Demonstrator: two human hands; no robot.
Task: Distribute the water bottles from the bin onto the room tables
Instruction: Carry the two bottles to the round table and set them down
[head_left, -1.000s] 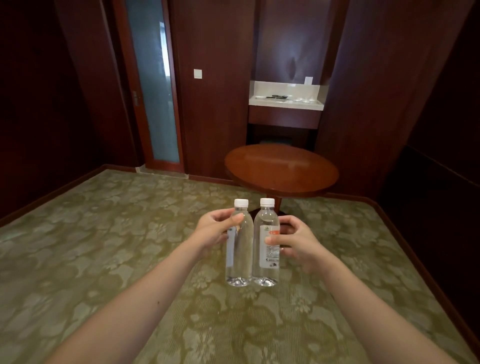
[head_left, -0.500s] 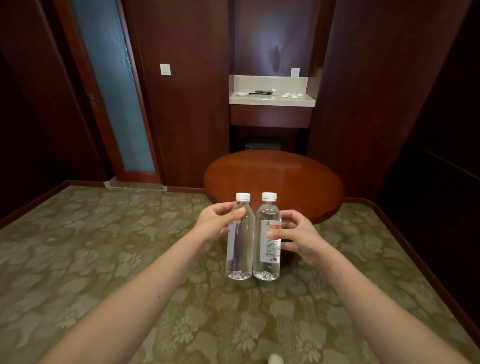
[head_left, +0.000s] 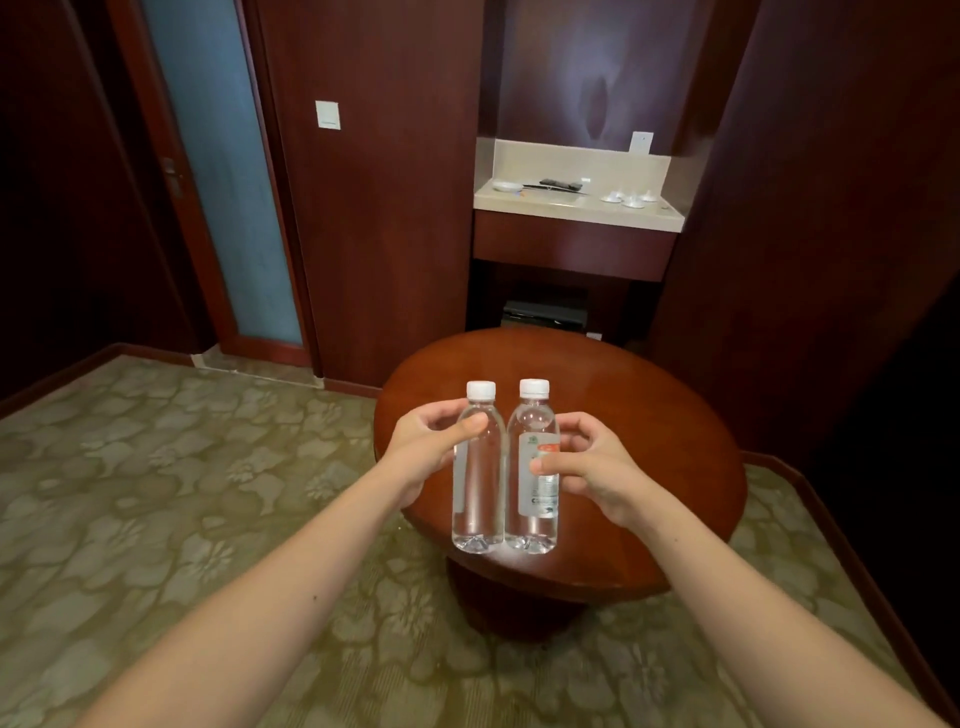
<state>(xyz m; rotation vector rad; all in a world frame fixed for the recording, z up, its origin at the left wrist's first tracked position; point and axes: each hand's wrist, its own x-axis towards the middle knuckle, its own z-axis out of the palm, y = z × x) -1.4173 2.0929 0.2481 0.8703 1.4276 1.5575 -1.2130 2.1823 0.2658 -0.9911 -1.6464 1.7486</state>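
Observation:
Two clear water bottles with white caps stand upright side by side in front of me, over the near part of a round brown wooden table (head_left: 649, 415). My left hand (head_left: 426, 447) grips the left bottle (head_left: 478, 499) near its shoulder. My right hand (head_left: 592, 467) grips the right bottle (head_left: 537, 519), thumb across its white and orange label. I cannot tell whether the bottle bases touch the tabletop. The bin is out of view.
Behind the table is a recessed beige counter (head_left: 576, 210) with small white dishes and a dark item. A frosted glass door (head_left: 223, 171) stands at the left. Dark wood walls enclose the corner; green patterned carpet (head_left: 156, 493) spreads to the left.
I have walked closer to the round table. The two bottles, formerly seen over the carpet, are now over the tabletop. Both grips are unchanged.

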